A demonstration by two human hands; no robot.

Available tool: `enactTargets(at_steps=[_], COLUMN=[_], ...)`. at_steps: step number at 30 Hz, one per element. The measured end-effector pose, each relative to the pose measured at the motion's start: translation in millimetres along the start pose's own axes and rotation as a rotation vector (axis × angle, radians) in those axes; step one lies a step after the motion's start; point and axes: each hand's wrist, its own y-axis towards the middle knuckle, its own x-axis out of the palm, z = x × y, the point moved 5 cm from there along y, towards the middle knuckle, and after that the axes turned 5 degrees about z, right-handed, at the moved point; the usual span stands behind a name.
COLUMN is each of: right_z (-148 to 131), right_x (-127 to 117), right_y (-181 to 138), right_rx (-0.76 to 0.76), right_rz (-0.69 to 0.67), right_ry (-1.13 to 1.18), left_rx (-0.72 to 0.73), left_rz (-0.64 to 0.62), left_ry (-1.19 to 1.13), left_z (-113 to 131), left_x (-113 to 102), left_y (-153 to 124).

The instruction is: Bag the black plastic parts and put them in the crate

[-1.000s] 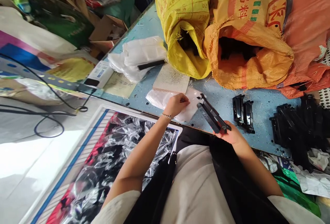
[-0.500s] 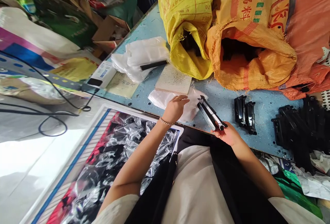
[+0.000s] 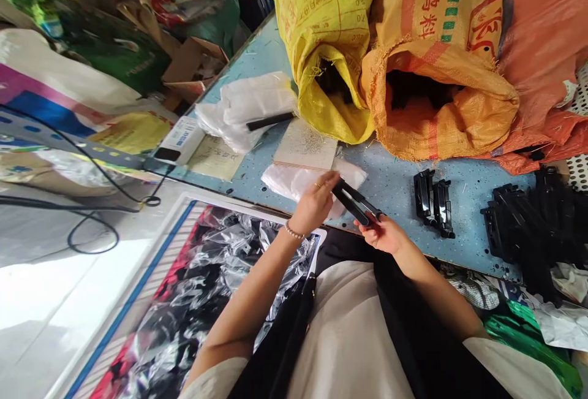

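Gripping black part (image 3: 351,207) with right hand (image 3: 386,236), right of plastic bag (image 3: 285,182). Slanting endwise to left hand (image 3: 315,201); cannot tell if pinched there.

Orange sack (image 3: 448,129), interior too dark

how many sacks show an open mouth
2: the yellow sack, beyond the left hand, and the orange sack to its right. The reddish sack at far right shows no clear opening; others may be hidden.
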Motion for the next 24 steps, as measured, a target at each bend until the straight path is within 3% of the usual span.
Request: enactTargets(at_steps=[3, 5, 9, 14, 16, 19, 22, 24], right_z=[-4.4, -6.4, 1.5, 15.2, 13.0, 1.9, -9.3, -10.8], right_x=[0.5, -1.0, 2.3, 18.2, 19.0, 16.7, 21.6, 35.6], right_y=[10.2, 6.0, -16.4, -27.1, -23.3, -21.4, -34.0, -46.9], right_rx=[-0.086, -0.18, -0.234, -0.209, -0.29, -0.465, -0.709, -0.871], right_rz=[0.028, 0.066, 0.055, -0.111, -0.052, 0.131, 0.356, 0.428], right_ry=[0.003, -0.007, 0.02, 0.121, -0.04, -0.275, -0.589, -0.913], left_rx=[0.197, 0.195, 0.113, 0.063, 0.156, 0.326, 0.318, 0.284], left_rz=[-0.033, -0.03, 0.017, 0.205, 0.206, 0.083, -0.059, -0.099], left_ry=[-0.099, -0.172, -0.187, -0.087, -0.066, -0.089, -0.101, -0.076], left_z=[47.7, 64.6, 59.3, 39.8, 48.5, 72.2, 89.4, 96.6], left_x=[3.9, 3.9, 2.0, 1.1, 4.0, 11.5, 14.2, 4.4], left_y=[-13.5, -20.8, -26.1, -29.4, -33.4, -38.8, -35.4, -31.7])
